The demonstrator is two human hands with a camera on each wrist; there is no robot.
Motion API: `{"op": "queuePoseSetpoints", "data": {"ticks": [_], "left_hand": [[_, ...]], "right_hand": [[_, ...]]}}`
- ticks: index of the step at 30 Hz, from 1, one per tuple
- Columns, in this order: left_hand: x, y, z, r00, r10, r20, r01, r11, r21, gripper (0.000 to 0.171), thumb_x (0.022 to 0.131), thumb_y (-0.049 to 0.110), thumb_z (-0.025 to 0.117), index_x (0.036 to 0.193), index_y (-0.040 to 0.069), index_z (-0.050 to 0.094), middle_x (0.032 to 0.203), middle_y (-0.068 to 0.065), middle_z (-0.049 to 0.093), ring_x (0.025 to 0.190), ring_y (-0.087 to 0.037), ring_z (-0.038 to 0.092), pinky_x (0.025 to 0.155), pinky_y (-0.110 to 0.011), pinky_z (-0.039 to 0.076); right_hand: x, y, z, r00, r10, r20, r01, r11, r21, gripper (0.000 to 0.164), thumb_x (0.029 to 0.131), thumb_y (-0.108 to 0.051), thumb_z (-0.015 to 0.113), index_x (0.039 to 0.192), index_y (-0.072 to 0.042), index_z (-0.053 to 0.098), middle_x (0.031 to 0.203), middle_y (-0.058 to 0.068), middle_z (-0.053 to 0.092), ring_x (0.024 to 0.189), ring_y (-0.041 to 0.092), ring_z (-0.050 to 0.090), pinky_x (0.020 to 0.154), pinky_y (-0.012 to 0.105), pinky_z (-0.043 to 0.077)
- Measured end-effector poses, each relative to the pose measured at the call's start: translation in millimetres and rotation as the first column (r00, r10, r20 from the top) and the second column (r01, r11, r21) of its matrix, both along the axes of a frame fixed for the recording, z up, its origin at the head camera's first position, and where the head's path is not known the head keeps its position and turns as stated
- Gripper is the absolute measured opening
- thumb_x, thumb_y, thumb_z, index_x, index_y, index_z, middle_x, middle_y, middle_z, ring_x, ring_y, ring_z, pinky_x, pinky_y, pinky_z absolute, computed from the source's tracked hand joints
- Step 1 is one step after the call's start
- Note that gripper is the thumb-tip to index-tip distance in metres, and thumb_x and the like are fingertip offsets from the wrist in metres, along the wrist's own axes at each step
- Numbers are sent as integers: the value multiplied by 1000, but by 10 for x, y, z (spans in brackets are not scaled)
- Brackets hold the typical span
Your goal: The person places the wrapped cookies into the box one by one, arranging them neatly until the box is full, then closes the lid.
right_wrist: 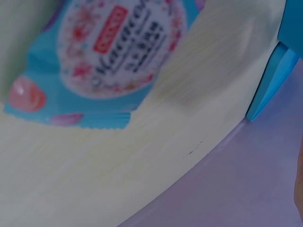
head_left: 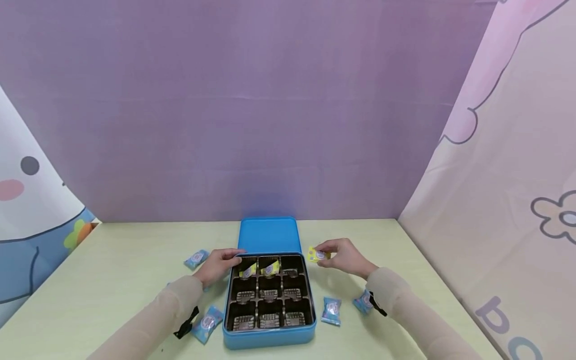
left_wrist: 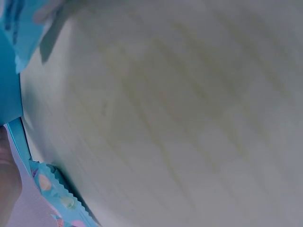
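Observation:
A blue box (head_left: pixel 269 340) stands on the table, its lid (head_left: pixel 269 235) folded back behind it and a dark tray of several compartments inside. Two yellow packets (head_left: pixel 248 271) sit in the back-left and back-middle compartments. My left hand (head_left: pixel 215 267) grips the box's back-left corner, thumb over the rim. To the right of the lid, my right hand (head_left: pixel 345 257) pinches a yellow wrapped packet (head_left: pixel 313 255) between thumb and fingers, above the table. In the right wrist view a blue macaron packet (right_wrist: pixel 113 56) lies large in front, with part of the hand (right_wrist: pixel 299 179) at the edge.
Blue wrapped packets lie on both sides of the box: one (head_left: pixel 196 258) beyond the left hand, one (head_left: pixel 208 324) by the left sleeve, one (head_left: pixel 331 311) right of the box, another (head_left: pixel 362 302) under the right cuff. A purple backdrop (head_left: pixel 270 110) rises behind the table.

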State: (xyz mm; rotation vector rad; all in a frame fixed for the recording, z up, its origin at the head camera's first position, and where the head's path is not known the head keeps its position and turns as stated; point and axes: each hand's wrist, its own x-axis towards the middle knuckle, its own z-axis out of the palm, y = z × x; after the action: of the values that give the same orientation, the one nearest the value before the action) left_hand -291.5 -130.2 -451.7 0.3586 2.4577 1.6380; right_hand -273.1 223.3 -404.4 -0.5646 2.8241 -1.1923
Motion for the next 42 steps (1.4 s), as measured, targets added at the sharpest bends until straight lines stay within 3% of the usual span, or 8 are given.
{"op": "queuePoseSetpoints", "data": {"ticks": [10, 19, 26, 36, 42], "left_hand": [[32, 12, 49, 1000, -18, 0, 18, 999, -27, 33, 94, 18, 53, 125, 8, 57, 134, -17, 49, 122, -36, 45, 97, -48, 43], [2, 33, 64, 1000, -19, 5, 19, 1000, -20, 33, 94, 18, 53, 125, 9, 57, 133, -16, 50, 123, -35, 45, 97, -49, 42], [14, 45, 47, 1000, 0, 11, 0, 1000, -20, 32, 93, 16, 53, 124, 8, 58, 134, -16, 49, 124, -36, 44, 97, -49, 43], [20, 60, 29, 1000, 9, 12, -9, 1000, -3, 32, 93, 18, 54, 123, 9, 60, 133, -15, 50, 122, -35, 46, 97, -48, 43], [13, 78, 29, 1000, 8, 11, -8, 1000, 3, 30, 93, 16, 54, 122, 9, 60, 132, -16, 51, 121, -35, 47, 96, -48, 43]], "right_hand": [[-14, -69, 62, 999, 42, 22, -42, 999, -15, 29, 75, -17, 75, 104, -12, 69, 99, 5, 68, 90, 19, 62, 75, 31, 54], [-42, -174, 120, 996, 80, 29, -80, 997, -8, 29, 76, -17, 74, 105, -15, 69, 99, 0, 68, 89, 14, 62, 76, 33, 53], [-42, -266, 98, 992, 112, 50, -112, 994, -1, 30, 76, -20, 75, 105, -17, 69, 100, 0, 69, 84, 12, 62, 77, 32, 53], [-24, -373, 66, 987, 147, 73, -148, 989, 7, 31, 78, -19, 74, 108, -15, 68, 104, 0, 67, 90, 13, 62, 88, 42, 51], [-37, -388, 29, 987, 155, 53, -157, 987, 44, 31, 78, -20, 73, 109, -14, 68, 103, -2, 68, 87, 10, 61, 83, 38, 52]]}}
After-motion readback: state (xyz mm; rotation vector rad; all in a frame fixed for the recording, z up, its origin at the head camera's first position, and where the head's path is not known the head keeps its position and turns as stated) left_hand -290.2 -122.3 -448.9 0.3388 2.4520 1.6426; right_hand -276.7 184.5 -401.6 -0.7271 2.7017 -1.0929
